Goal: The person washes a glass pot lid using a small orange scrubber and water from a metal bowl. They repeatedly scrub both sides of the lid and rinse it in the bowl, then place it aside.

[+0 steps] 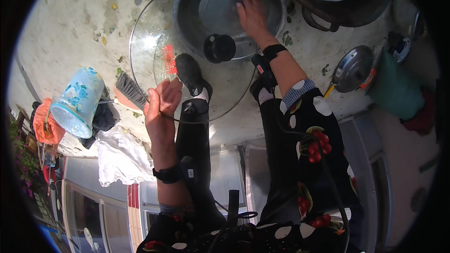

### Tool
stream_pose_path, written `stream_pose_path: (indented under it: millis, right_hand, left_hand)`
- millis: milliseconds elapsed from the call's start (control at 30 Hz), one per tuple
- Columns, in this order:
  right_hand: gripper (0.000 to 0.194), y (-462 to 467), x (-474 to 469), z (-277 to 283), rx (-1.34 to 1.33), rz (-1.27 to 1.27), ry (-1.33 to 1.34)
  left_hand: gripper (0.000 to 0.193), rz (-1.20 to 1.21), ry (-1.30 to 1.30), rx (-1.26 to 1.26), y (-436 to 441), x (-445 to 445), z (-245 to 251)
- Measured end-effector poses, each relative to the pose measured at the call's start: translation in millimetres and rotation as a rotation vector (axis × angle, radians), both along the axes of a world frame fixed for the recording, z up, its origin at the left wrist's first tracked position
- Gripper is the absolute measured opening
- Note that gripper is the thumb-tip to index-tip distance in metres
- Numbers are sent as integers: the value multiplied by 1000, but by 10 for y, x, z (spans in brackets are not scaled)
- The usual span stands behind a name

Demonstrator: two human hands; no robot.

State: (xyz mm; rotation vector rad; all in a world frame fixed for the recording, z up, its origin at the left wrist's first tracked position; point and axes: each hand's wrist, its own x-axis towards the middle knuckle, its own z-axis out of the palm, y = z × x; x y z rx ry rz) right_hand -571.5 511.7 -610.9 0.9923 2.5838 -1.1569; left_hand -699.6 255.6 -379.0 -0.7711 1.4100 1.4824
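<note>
A large round glass lid [207,88] with a metal rim and a black knob [219,48] is tilted in front of me. My left hand [163,100] grips its near-left rim, palm turned up, beside red printing on the glass. Beyond the lid stands a wide metal basin [182,14] with some water in it. Over the basin, my right hand [252,15] is blurred, its fingers at the lid's far side; they seem to press on something dark against the glass, but I cannot tell what it is.
A big dark pot [351,12] with a side handle stands at the upper right, near a small metal lid [353,68]. On the left are a brush with grey bristles [130,89], a blue flowered bucket [79,100] lying tipped, and a white plastic bag [121,158]. My shoes are close to the basin.
</note>
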Motion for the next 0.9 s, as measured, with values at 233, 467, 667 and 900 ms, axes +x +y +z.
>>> stream_pose_path:
  millis: [233,467,667,900]
  right_hand:
    - [59,-830,283,826,-72,-82,172]
    - [51,-525,345,500,-233,-357,109]
    - [44,-189,354,-65,13,-110,5]
    - [68,-1654,506,1615,-168,-377,128]
  left_hand:
    - [49,-7,36,37,44,21,-11]
    - [47,39,49,9,-6,45,-32]
    - [49,23,91,32,32,75,-22]
    - [52,26,75,-5,51,113,-36]
